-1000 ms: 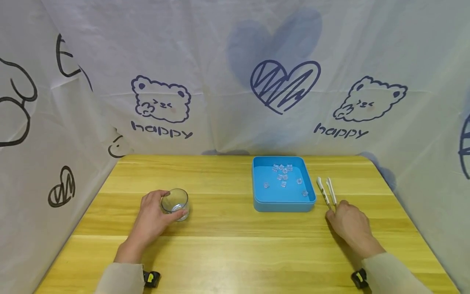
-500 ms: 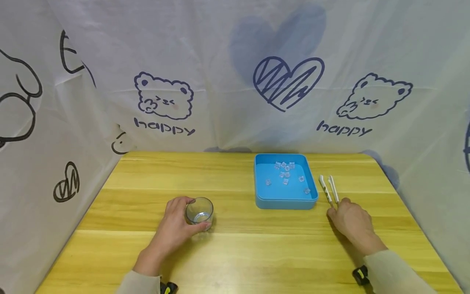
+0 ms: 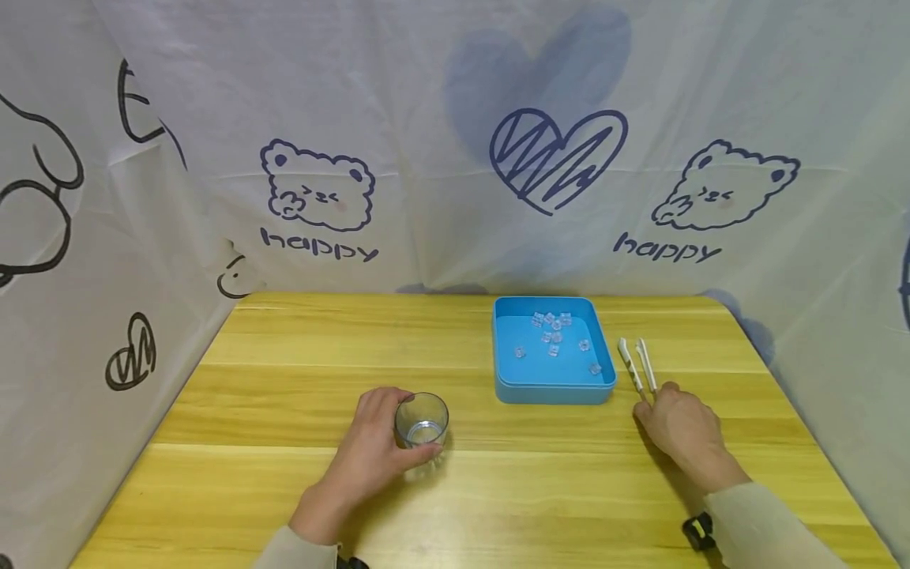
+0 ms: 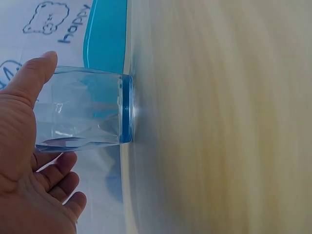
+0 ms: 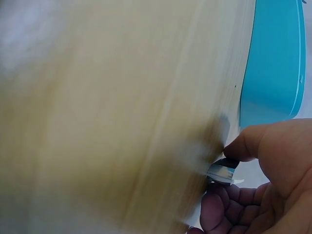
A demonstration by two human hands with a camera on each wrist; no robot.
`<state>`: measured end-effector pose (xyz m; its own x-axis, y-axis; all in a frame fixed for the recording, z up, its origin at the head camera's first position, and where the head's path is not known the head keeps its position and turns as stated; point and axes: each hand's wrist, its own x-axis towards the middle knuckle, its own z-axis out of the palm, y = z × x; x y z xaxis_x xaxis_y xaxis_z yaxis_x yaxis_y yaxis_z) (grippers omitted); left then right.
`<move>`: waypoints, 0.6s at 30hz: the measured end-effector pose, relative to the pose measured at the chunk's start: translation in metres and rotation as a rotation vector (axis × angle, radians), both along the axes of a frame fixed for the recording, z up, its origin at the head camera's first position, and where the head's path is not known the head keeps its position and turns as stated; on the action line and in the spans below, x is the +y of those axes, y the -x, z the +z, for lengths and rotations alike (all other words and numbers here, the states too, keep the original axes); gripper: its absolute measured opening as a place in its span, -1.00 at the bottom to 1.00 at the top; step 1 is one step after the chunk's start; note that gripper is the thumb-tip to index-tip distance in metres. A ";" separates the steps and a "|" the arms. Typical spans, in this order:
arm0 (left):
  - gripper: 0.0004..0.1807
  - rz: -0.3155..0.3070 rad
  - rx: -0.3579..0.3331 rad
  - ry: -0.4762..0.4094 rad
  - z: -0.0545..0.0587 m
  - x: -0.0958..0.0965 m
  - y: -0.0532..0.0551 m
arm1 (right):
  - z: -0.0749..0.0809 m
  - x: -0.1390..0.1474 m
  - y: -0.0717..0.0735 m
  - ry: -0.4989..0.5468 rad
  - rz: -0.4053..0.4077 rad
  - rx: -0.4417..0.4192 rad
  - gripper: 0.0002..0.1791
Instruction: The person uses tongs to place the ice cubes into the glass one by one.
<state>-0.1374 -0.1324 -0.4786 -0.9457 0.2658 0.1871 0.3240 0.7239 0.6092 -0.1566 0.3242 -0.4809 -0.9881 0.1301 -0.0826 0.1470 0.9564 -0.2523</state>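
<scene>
My left hand (image 3: 377,442) grips a clear drinking glass (image 3: 422,419) by its side, thumb in front and fingers behind. The glass is upright; in the left wrist view its thick base (image 4: 126,108) is right at the tabletop. My right hand (image 3: 686,431) pinches the near end of a pair of tongs (image 3: 637,367), whose two white-tipped arms point away, spread apart. In the right wrist view the metal end of the tongs (image 5: 222,171) shows between thumb and curled fingers. Left of the tongs stands a blue square tray (image 3: 554,393) with several small clear cubes (image 3: 553,337) in it.
The wooden table (image 3: 284,340) carries these things. A white cloth (image 3: 419,118) with drawn bears and hearts hangs behind it and along the sides. The tray lies between the glass and the tongs, farther back.
My left hand has moved the glass to the right and a little nearer, toward the middle of the table. The right hand stays on the tongs. The head view shifted slightly at first.
</scene>
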 end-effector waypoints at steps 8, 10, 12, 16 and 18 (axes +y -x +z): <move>-0.11 -0.045 0.022 0.014 0.001 0.019 -0.004 | 0.000 -0.002 -0.002 0.004 0.000 0.018 -0.59; -0.10 -0.050 0.026 0.022 0.001 0.022 -0.005 | 0.000 -0.002 -0.002 0.008 -0.001 0.021 -0.60; -0.08 -0.057 0.035 0.038 0.000 0.024 -0.005 | 0.000 -0.002 -0.003 0.011 -0.003 0.020 -0.60; -0.08 -0.085 0.099 0.098 0.000 0.027 -0.004 | -0.001 -0.002 -0.003 0.014 -0.007 0.017 -0.61; -0.08 -0.099 0.135 0.123 0.000 0.029 -0.004 | -0.001 -0.002 -0.003 0.018 -0.011 0.020 -0.61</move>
<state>-0.1337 -0.1033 -0.4786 -0.8822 0.3850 0.2712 0.4703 0.7505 0.4643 -0.1541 0.3221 -0.4821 -0.9881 0.1396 -0.0649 0.1521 0.9502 -0.2721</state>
